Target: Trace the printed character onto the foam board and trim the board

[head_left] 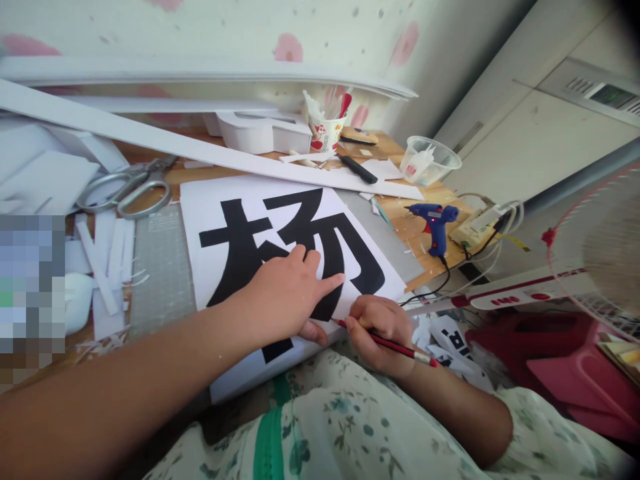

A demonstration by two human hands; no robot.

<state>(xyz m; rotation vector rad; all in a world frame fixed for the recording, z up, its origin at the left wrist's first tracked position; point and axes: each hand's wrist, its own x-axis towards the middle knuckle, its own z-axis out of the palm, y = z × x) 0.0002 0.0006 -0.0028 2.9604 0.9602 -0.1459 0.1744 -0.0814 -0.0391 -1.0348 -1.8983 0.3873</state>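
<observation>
White sheet [210, 263] bearing a black character [333, 263], at the table's [414, 233] near edge, left hand [283, 290] on it, fingers spread, right hand's [383, 333] fingers gripping a red pencil [393, 345], tip at a stroke's end.

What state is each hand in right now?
Left hand: open, resting on the sheet.
Right hand: closed, holding a pencil.

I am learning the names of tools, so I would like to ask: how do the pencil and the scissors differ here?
The pencil is red and black, while the scissors are silver-grey.
The pencil is one slim, straight stick; the scissors have two wide handle loops.
The pencil is held in the right hand, but the scissors lie untouched, left of the white sheet.
Both are hand tools.
</observation>
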